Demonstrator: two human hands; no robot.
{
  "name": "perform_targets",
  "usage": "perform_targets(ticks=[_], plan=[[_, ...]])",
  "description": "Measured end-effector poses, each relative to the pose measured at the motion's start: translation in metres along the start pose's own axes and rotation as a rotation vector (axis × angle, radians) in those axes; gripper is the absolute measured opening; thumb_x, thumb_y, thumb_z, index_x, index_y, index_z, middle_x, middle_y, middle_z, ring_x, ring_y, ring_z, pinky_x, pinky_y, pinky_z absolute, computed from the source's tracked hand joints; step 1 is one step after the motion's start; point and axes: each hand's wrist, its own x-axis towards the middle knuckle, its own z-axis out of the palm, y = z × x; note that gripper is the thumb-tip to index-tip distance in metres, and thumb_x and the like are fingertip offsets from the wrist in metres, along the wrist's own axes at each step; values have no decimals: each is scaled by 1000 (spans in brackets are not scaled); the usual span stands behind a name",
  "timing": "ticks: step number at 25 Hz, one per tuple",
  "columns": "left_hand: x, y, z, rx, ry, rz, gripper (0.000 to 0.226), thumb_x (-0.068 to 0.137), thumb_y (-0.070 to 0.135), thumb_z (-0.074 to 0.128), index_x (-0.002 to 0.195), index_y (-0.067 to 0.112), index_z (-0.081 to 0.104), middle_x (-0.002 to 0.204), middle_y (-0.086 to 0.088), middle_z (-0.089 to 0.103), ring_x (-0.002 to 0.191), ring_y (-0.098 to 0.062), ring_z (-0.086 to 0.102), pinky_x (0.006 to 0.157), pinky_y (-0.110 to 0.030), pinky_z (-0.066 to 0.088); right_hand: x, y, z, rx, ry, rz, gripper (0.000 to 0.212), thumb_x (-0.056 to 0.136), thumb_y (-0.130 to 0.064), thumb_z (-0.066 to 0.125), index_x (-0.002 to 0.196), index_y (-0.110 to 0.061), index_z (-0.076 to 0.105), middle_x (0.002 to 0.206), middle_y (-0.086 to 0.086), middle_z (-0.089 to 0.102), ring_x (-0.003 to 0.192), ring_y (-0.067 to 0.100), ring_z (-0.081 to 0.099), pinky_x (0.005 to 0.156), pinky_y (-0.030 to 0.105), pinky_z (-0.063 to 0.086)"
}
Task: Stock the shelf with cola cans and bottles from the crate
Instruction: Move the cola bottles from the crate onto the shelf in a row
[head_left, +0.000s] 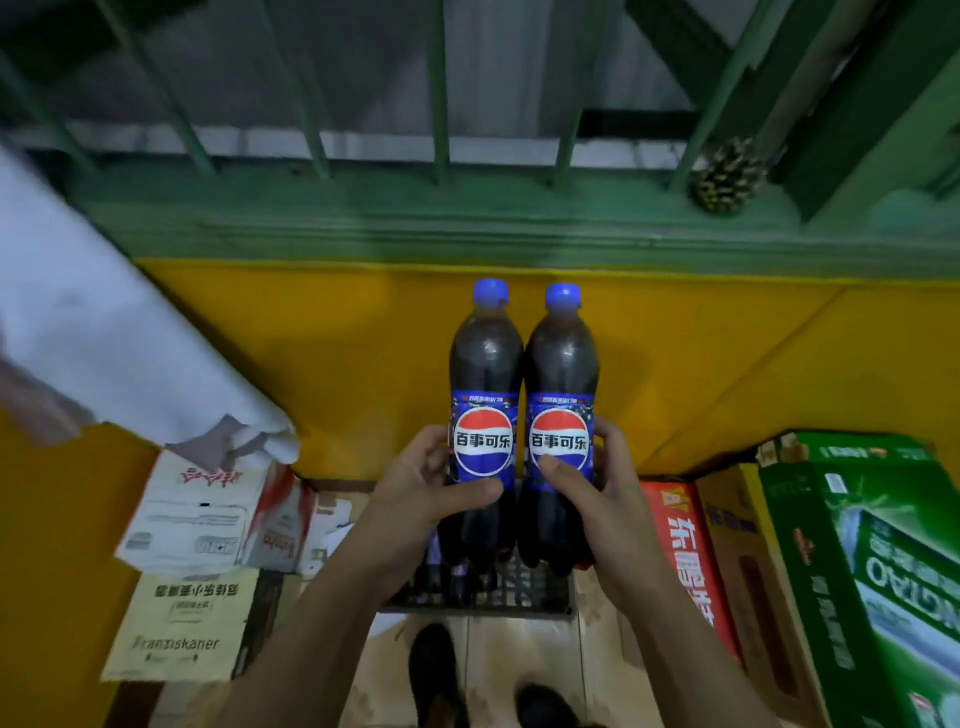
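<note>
Crate (522, 590) largely hidden, hands (415, 499) (605, 493) gripping bottles (485, 364) (561, 369)

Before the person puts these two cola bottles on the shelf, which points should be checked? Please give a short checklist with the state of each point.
1. Left hand grips the left bottle at its label: ok.
2. Right hand grips the right bottle at its label: ok.
3. Blue caps are on both bottles: ok.
4. Bottles are upright, side by side, labels toward the person: ok.
5. Bottle bases are clear of the crate: cannot tell, because they overlap it in this view.
6. Free place on the shelf: cannot tell. Only a green ledge with a pine cone shows.
</note>
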Motion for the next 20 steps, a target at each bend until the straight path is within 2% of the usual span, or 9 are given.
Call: perform_targets(ticks=[3,6,10,13,15,18,20], plan=[[-26,2,27,-11,98,52,64,66,5,79,125,9,55,118,-13,69,111,-32,66,96,-48,53,-9,-10,-17,23,-84,-25,59,73,-27,73,127,-24,48,116,4,68,103,18,68,80,35,59],[-53,4,58,-33,221,129,59,66,8,81,121,10,58,117,-13,70,112,-34,65,98,-51,51,-17,-26,-32,12,-166,-77,48,82,-17,71,125,-25,50,111,0,69,95,10,70,74,26,58],[-91,6,89,-94,365,263,61,67,8,79,124,7,58,119,-15,68,114,-35,63,103,-53,47,-31,-50,-42,-26,-312,-175,45,80,-19,73,117,-31,51,108,-3,70,93,8,70,78,27,57],[-127,9,102,-88,470,362,59,71,5,82,125,6,58,120,-15,68,115,-35,63,98,-47,51,-46,-64,-34,-28,-462,-228,56,72,-29,74,123,-25,50,108,-1,69,92,9,69,72,23,55],[-152,6,107,-115,541,418,56,74,4,78,126,9,58,119,-13,69,113,-30,64,90,-39,55,-59,-70,-26,-15,-545,-235,61,70,-28,75,126,-21,50,108,1,69,92,10,69,72,22,54],[-197,-1,109,-135,647,500,56,74,6,77,127,13,58,121,-10,69,113,-28,65,95,-41,53,-85,-71,-9,-9,-692,-236,60,72,-23,80,125,-24,50,104,-4,71,93,10,70,70,22,55],[-227,-9,109,-141,734,536,57,74,8,74,127,14,58,121,-10,68,113,-28,65,96,-41,53,-106,-72,2,-6,-795,-229,58,73,-22,76,125,-26,50,102,-9,72,93,9,70,69,21,55]])
